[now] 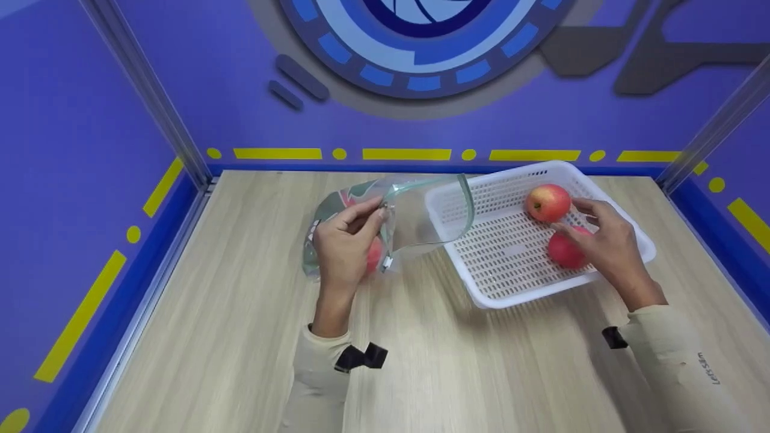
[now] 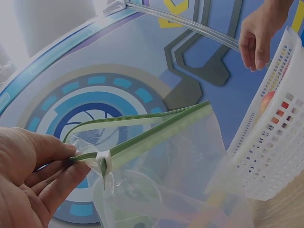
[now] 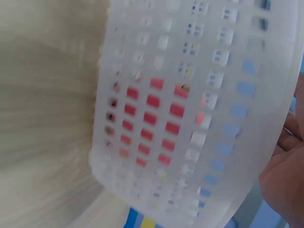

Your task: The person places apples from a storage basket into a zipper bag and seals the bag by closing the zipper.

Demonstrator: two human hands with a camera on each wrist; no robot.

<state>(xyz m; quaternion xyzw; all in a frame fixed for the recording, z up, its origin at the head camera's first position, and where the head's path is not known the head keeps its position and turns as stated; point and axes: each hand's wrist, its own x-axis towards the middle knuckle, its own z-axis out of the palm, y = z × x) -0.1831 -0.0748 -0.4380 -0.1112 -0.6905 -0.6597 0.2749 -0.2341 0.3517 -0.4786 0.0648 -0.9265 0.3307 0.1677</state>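
Observation:
My left hand (image 1: 344, 243) pinches the rim of a clear zip bag (image 2: 161, 142) between thumb and fingers, close to the white slider (image 2: 104, 162). The bag's green-edged mouth gapes to the right, over the left rim of a white plastic basket (image 1: 511, 299). Through the bag, partly behind my left hand, a red apple (image 1: 373, 255) shows. Inside the basket are a red-yellow apple (image 1: 548, 203) and a redder apple (image 1: 564, 251), seen through the holes in the right wrist view. Above them hovers my right hand (image 1: 610, 237), fingers loosely bent, holding nothing in the left wrist view.
Everything stands on a light wooden table (image 1: 240, 337). Blue printed panels (image 1: 385, 132) close it in at the back and both sides, with metal posts (image 1: 144, 90) at the corners. The basket fills the right part of the table near the back panel.

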